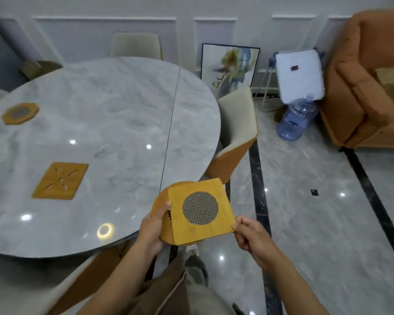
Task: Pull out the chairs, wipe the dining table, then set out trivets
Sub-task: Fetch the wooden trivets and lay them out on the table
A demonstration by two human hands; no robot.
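Two stacked trivets [199, 212] hang at the table's near right edge, mostly out over the floor. The top one is square with a mesh disc, and a rounder one peeks out beneath. The left hand [154, 226] grips the stack's left side, thumb curled over the top. The right hand [250, 235] pinches the top one's lower right corner. On the table [123, 110] lie two more, well apart: a carved trivet [60, 181] near the front and an octagon trivet [19, 113] by the left edge. One chair [237, 133] stands just beside the right rim, and a far chair [135, 45] stands behind. To the right, a wide stretch of floor [316, 223] runs to a jug [296, 121] and a sofa [362, 87].
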